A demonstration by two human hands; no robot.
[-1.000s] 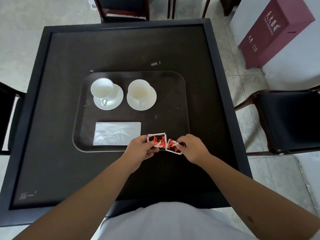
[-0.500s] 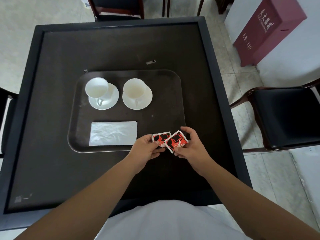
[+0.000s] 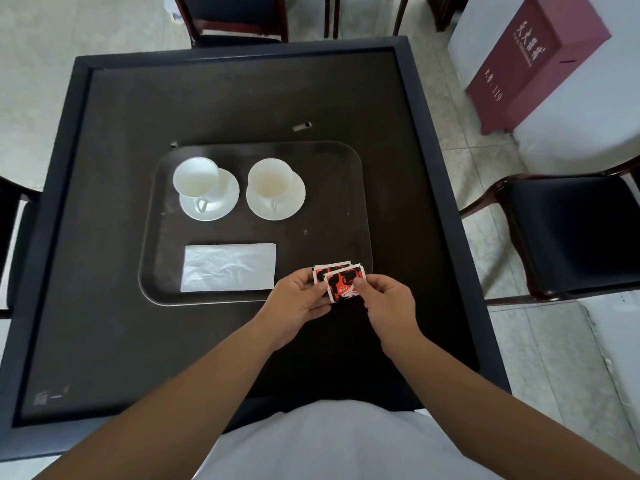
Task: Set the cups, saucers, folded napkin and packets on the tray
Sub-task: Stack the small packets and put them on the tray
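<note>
A dark tray [image 3: 332, 216] lies on the black table. Two white cups [image 3: 196, 177] [image 3: 268, 178] stand on white saucers [image 3: 221, 207] [image 3: 294, 202] in its far half. A folded white napkin [image 3: 228, 267] lies flat in its near left part. Two red, black and white packets [image 3: 341, 280] are stacked, one overlapping the other, over the tray's near right corner. My left hand [image 3: 298, 301] pinches them from the left and my right hand [image 3: 389, 299] from the right, thumb on the upper packet.
The black table [image 3: 104, 306] has a raised rim. A small grey scrap [image 3: 302, 126] lies beyond the tray. Dark chairs stand at the right [image 3: 571, 233], far side [image 3: 235, 15] and left edge. A maroon box [image 3: 530, 60] sits at the upper right.
The two packets were side by side; my right hand has slid its packet left onto the one in my left hand, so they now overlap in a stack.
</note>
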